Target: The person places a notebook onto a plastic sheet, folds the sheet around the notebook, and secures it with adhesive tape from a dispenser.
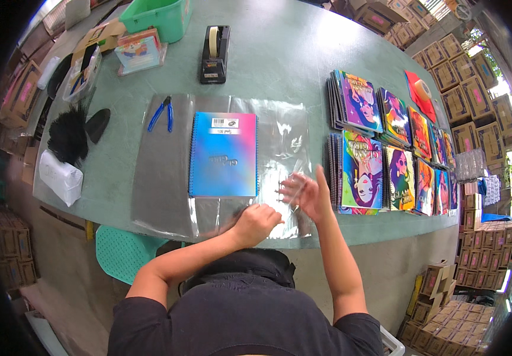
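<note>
Two notebook rows [397, 132] right | pliers [170, 116], notebook [224, 169] on plastic sheet [167, 172] | left hand [257, 224] curled, right hand [310, 196] open

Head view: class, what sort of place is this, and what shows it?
Probably a packing workshop or stockroom: stacked cardboard boxes, piles of spiral notebooks, and clear plastic spread on the worktable.

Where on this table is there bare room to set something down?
The widest free patch of the green table runs between the black tape dispenser and the notebook stacks. A smaller one lies between the clear plastic sheet and the white bundle. Crowded: the far-left corner around the green bin, and the right end under the stacks.
</note>
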`<act>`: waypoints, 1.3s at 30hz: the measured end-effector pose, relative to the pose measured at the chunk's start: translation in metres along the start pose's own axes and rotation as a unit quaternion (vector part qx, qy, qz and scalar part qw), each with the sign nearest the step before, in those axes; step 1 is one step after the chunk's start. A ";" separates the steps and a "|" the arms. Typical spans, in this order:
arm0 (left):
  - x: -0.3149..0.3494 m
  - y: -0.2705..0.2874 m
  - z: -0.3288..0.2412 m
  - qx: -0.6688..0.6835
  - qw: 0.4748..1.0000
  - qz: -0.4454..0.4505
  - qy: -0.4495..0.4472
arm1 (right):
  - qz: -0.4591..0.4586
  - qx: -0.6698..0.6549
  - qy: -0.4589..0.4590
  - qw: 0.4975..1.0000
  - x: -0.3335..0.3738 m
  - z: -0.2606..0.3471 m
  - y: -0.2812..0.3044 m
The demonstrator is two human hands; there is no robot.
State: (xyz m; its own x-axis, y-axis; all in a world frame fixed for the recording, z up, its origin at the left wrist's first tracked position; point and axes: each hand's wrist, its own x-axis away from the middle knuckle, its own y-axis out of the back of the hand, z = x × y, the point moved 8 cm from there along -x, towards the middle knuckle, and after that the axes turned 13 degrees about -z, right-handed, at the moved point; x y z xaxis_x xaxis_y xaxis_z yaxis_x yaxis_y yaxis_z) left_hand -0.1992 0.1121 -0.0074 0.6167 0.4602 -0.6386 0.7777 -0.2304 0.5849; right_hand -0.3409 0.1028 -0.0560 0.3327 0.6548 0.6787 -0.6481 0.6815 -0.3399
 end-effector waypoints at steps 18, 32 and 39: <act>-0.033 0.110 0.218 -0.176 0.933 -0.142 0.280 | 0.227 0.699 0.279 0.618 -0.034 -0.028 -0.215; -0.054 0.115 0.184 -0.203 0.971 -0.080 0.099 | 0.051 0.611 0.567 0.550 0.027 -0.040 -0.171; -0.038 0.132 0.230 0.126 0.916 -0.207 0.321 | -0.028 0.689 0.513 0.511 0.029 -0.049 -0.173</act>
State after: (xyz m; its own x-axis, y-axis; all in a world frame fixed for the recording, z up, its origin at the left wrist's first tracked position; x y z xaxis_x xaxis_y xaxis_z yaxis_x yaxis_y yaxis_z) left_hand -0.0916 -0.1334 -0.0209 0.1270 0.9432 -0.3069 0.9819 -0.0757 0.1737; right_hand -0.1854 0.0198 -0.0089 0.1041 0.9550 -0.2778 -0.2503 0.2955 0.9220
